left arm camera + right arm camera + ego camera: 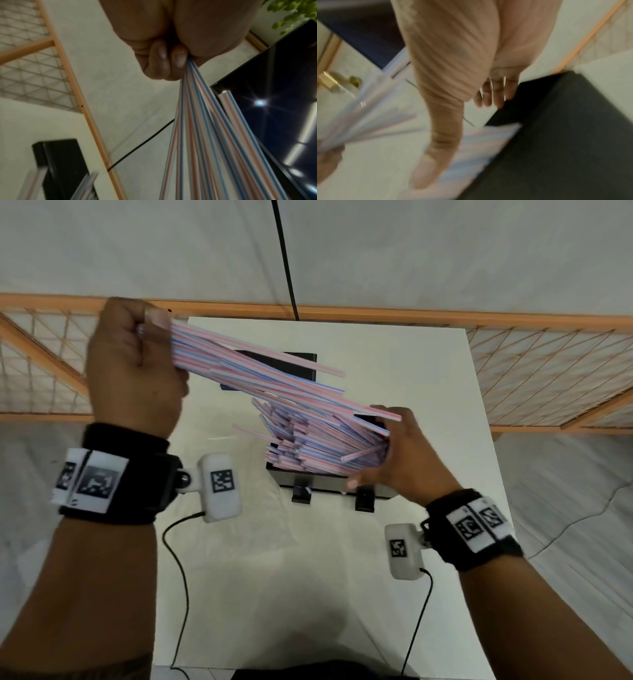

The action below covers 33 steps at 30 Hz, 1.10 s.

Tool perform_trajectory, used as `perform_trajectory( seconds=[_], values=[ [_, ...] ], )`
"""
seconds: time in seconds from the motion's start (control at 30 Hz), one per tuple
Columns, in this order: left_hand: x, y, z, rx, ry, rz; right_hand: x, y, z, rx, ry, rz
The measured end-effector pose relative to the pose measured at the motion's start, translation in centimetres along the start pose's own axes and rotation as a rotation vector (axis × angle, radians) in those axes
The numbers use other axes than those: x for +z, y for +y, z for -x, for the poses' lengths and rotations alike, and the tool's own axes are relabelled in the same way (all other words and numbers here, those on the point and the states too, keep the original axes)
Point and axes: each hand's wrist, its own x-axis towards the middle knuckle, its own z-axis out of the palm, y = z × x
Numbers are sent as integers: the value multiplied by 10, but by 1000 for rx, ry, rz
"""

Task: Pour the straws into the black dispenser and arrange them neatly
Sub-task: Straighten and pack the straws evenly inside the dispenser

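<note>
**Striped straws held over a black dispenser on a white table**

Seen from above, on a white table [394, 354]: a black dispenser [329, 486], open at the top and crammed with striped straws [308, 446] lying in a loose, uneven pile, ends poking out toward the left. Two small black feet at the dispenser's near edge. Just behind it, flat on the table, a second black piece [301, 361], possibly the lid, partly hidden.

Left hand [133, 364], raised up and to the left of the dispenser, clenched in a fist around one end of a bundle of straws [260, 371]. Bundle slanting down and to the right, fanning out, far ends reaching above the dispenser's right side. From the left wrist view, fingertips [159, 54] curled tight over the bunched ends, red, blue and white stripes spreading away below.

Right hand [394, 460] at the dispenser's right end, fingers fairly straight and relaxed, palm set against the ends of the piled straws, thumb low along the front edge. Right wrist view heavily blurred; fingers [496, 92] extended beside the dark box, nothing gripped.

Black bands with white coded tags and small camera housings on both wrists, thin black cables trailing back. Beyond the table, an orange-framed mesh barrier [548, 364] and pale floor.
</note>
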Motion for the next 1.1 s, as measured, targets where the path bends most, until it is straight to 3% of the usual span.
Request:
perform_trajectory(
  seconds=[0.1, 0.2, 0.33, 0.43, 0.5, 0.6, 0.73, 0.83, 0.97, 1.1],
  values=[
    [24, -4, 14, -89, -9, 41, -36, 9, 15, 55, 86, -46],
    [51, -12, 30, -193, -57, 43, -49, 24, 23, 150, 295, -86],
    [87, -12, 50, -240, -129, -133, -51, 30, 22, 224, 691, -496],
    [100, -4, 63, -237, -150, -254, -50, 20, 22, 175, 843, -617],
    [103, -3, 67, -221, -151, -296, -45, 11, 22, 122, 807, -585],
    [101, -7, 67, -213, -152, -333, -26, 3, 18, 72, 618, -453],
    [95, -10, 63, -200, -124, -380, 7, 1, 11, 105, 419, -450],
    [87, -16, 59, -177, -99, -412, 24, -1, 10, 102, 363, -429],
    [77, -18, 57, -153, -71, -456, 35, -15, 2, 109, 278, -598],
    [72, -20, 54, -142, -91, -441, 34, -22, -8, 215, 308, -707]
  ],
)
